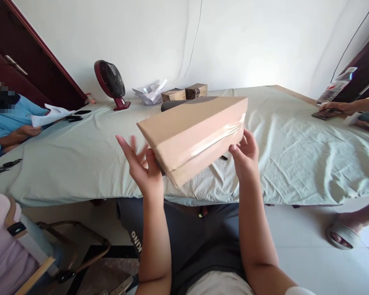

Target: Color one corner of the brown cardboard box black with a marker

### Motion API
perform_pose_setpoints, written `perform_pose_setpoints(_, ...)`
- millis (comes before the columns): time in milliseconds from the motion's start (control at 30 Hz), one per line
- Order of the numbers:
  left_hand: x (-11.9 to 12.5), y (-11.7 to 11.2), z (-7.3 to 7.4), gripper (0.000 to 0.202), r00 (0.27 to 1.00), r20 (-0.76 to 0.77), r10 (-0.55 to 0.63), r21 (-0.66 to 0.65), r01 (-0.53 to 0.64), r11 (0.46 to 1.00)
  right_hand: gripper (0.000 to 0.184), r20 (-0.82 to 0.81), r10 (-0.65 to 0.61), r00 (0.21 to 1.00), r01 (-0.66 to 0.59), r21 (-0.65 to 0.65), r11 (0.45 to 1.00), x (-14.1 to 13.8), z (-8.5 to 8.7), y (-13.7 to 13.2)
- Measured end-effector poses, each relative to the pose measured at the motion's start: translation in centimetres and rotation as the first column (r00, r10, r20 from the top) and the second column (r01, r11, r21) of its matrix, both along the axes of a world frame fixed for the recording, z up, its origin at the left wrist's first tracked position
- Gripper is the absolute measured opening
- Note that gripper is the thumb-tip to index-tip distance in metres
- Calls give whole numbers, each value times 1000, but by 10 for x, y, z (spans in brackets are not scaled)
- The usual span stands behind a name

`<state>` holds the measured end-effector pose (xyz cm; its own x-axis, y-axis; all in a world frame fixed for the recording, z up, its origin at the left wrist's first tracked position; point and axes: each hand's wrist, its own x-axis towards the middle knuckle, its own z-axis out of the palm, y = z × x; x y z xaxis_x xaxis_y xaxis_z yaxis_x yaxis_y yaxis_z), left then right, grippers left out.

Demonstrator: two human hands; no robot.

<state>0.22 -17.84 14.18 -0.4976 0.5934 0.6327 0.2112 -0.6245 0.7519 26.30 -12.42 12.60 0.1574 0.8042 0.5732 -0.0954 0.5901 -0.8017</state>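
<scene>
A brown cardboard box (199, 139), with shiny clear tape along its near side, is held tilted above the cloth-covered table. My right hand (246, 153) grips the right end, its thumb on the near side and its fingers partly hidden behind. At the left end is my left hand (143, 166), its fingers spread and apart from the cardboard. Its thumb lies close against the box's lower left edge; whether it bears any weight I cannot tell. Part of a small dark object (224, 157) shows on the cloth beneath the box.
Behind the box are two small patterned boxes (184, 93), a plastic basket (150, 95) with papers and a dark red fan (112, 84). A person at left holds paper (51, 115). At right, another person's hand (336, 107) touches a phone near a plastic bottle (336, 86).
</scene>
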Motion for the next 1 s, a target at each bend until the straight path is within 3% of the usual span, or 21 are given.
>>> perform_pose_setpoints(33,2,6,-4,59,991,17,132,10,-132,991,71,-18,-35,999,35,15,999,-4,1,-1)
perform_pose_setpoints(100,3,16,-12,48,977,38,208,8,-208,978,68,-30,-99,995,100,48,994,-10,5,-3)
perform_pose_setpoints(200,-1,24,-22,61,995,98,-7,-20,9,1000,62,-44,-140,989,144,116,983,-16,9,-7)
perform_pose_setpoints(300,-7,25,-26,73,968,142,-207,-20,212,977,47,-43,-99,994,105,172,980,-18,11,-9)
perform_pose_setpoints(500,-13,21,-23,69,983,79,-167,-11,169,986,45,23,-52,998,48,136,990,-18,9,-10)
perform_pose_setpoints(633,-11,16,-18,74,961,136,-241,7,242,970,54,37,-41,998,35,134,990,-11,7,-9)
perform_pose_setpoints(733,-13,15,-16,78,926,207,-317,8,323,947,48,25,-139,990,131,197,972,-4,7,-11)
perform_pose_setpoints(833,-16,19,-20,82,929,185,-320,0,325,946,32,60,-266,962,248,208,946,-3,7,-11)
perform_pose_setpoints(900,-18,23,-26,84,944,145,-296,27,295,955,30,51,-238,970,223,204,953,-4,6,-10)
perform_pose_setpoints(1000,-24,28,-35,81,965,40,-258,52,256,965,34,-35,-97,995,102,183,978,-4,3,-7)
